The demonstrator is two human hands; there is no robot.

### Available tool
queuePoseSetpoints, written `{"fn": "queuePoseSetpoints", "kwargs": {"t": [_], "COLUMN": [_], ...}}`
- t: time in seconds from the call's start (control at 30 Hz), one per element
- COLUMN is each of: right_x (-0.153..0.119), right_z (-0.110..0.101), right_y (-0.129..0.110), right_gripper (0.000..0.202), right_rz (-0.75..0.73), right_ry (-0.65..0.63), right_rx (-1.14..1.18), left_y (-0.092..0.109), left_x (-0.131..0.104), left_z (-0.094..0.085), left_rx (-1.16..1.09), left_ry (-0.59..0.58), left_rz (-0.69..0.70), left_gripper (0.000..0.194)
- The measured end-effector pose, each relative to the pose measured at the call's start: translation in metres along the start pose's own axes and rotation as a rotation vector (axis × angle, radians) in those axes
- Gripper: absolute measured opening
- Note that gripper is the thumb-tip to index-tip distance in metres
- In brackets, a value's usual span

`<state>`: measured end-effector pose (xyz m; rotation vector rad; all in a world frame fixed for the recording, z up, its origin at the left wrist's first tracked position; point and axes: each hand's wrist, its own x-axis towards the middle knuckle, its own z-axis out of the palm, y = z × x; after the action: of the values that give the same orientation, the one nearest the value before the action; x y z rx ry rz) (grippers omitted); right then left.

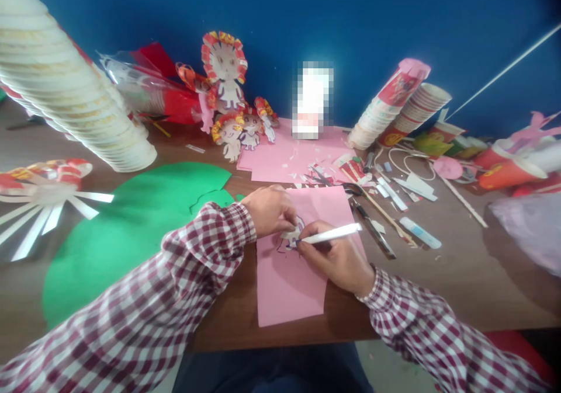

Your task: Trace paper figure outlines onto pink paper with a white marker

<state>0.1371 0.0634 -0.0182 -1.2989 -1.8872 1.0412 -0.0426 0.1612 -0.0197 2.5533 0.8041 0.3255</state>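
Note:
A sheet of pink paper [289,299] lies on the table in front of me. On it rests a small white paper cutout [290,239], a figure with dark outlines, partly covered by my fingers. My left hand [270,209] is closed, its fingertips on the cutout's upper part. In my right hand [339,261] is a white marker pen [333,233], its tip down at the cutout's lower edge. Dark drawn lines show on the pink paper around the figure.
A big green paper piece [109,247] lies to the left, beside a tall stack of paper cups [83,77]. Paper dolls [230,80] stand at the back. Scissors [322,177], scraps and a craft knife [374,229] lie right of centre, near more cup stacks [385,110].

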Motion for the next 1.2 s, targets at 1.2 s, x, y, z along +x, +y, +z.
{"fn": "queuePoseSetpoints", "kwargs": {"t": [1.2], "right_x": [0.0001], "right_z": [-0.0026], "right_y": [-0.0038], "right_gripper": [0.007], "right_rz": [0.011], "right_ry": [-0.030], "right_rx": [0.006], "left_y": [0.0011], "left_x": [0.0001], "left_z": [-0.0016], "left_rx": [-0.018], "left_ry": [-0.018], "left_rz": [-0.009], "left_gripper": [0.011]}}
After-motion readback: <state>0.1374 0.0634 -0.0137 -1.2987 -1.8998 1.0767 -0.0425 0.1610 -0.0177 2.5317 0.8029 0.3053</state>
